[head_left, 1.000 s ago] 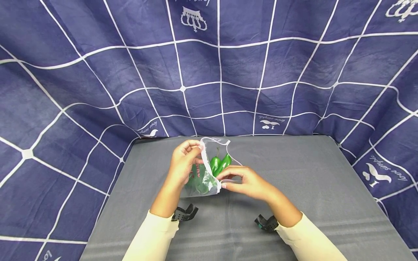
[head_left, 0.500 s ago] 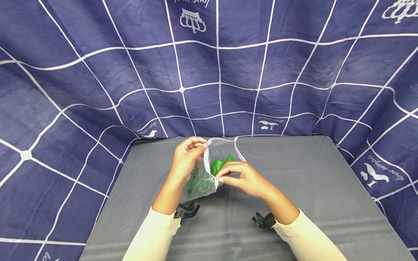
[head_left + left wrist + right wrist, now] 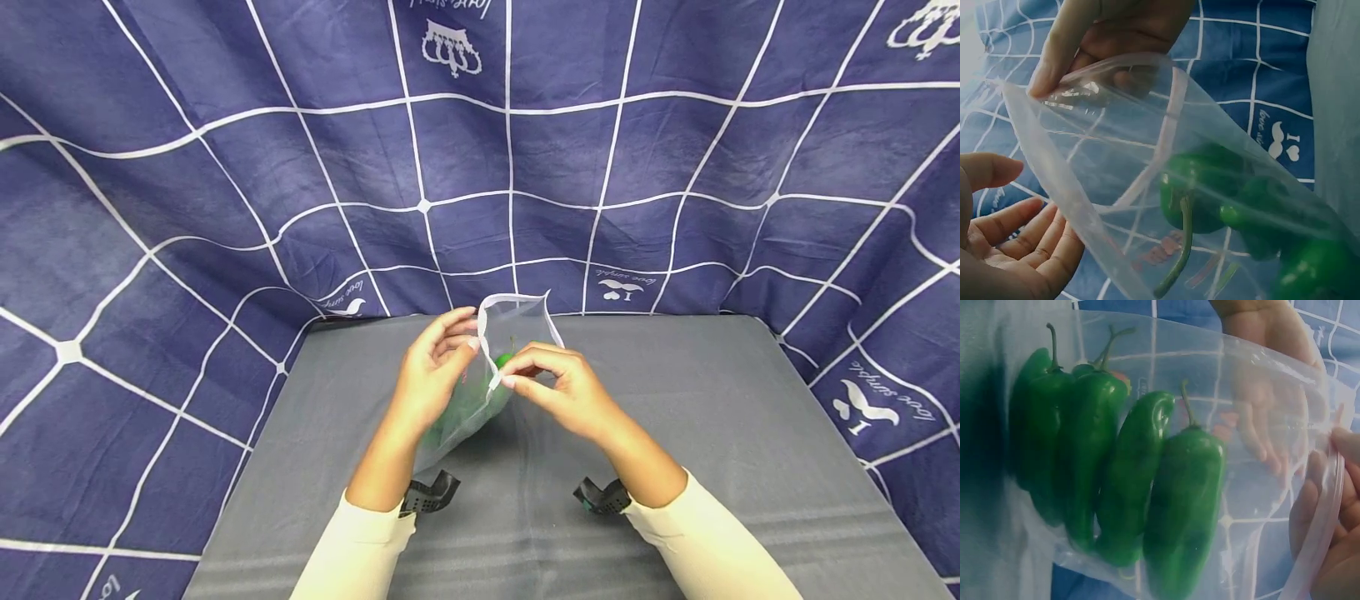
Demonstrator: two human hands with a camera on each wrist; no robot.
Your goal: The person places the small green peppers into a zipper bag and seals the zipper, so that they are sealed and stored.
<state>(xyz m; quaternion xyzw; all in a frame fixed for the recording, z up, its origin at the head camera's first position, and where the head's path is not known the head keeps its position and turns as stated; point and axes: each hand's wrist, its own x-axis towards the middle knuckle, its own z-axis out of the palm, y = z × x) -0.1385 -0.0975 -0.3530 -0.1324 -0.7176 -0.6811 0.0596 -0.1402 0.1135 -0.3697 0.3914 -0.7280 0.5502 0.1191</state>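
A clear zip bag [image 3: 450, 446] with a white zip edge is tilted up over the table, its mouth gaping. Several green peppers [image 3: 1185, 506] with stems lie inside; the head view shows only a little bright green at the mouth. My right hand [image 3: 558, 387] pinches the near corner of the zip edge between thumb and fingers. On the other side, my left hand [image 3: 431, 367] has its fingers spread beside the bag's mouth. In the left wrist view, the left thumb stands apart from the fingers [image 3: 1041, 244], whose tips lie at the bag's edge with nothing pinched.
A grey cloth covers the table [image 3: 690, 417]. Blue curtains [image 3: 555, 158] with white grid lines hang behind it and at both sides. Black wrist mounts [image 3: 431, 493] sit on both forearms.
The bag's mouth has risen and the peppers have sunk deeper from sight. My left hand has let go of the zip edge and spread its fingers. My right hand has moved up slightly, still pinching.
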